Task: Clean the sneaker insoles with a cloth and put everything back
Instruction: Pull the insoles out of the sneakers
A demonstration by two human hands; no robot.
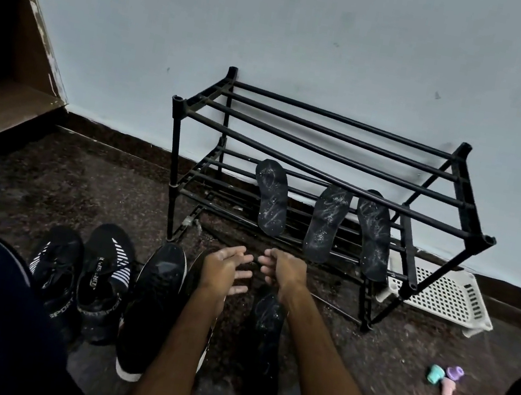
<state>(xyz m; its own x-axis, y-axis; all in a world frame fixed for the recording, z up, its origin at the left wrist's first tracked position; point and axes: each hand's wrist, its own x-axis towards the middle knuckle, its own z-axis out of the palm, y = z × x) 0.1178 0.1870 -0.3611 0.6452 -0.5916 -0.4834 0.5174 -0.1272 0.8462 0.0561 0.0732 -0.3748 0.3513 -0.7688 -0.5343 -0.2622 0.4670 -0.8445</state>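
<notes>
Three dark insoles, speckled with white dust, lean on the lower bars of a black shoe rack (317, 144): one at the left (270, 198), one in the middle (325, 224), one at the right (373, 235). A fourth insole (264, 334) lies on the floor under my right forearm. My left hand (225, 269) hovers with fingers spread, holding nothing. Beside it, my right hand (281, 267) has loosely curled fingers and holds nothing. A black sneaker with a white sole (151, 303) stands left of my left arm. No cloth is in view.
A pair of black striped sneakers (81, 277) sits on the dark speckled floor at the left. A white plastic basket (443, 295) lies behind the rack's right leg. Three small pastel pieces (445, 378) lie at the right. A brown wooden shelf (0, 102) stands far left.
</notes>
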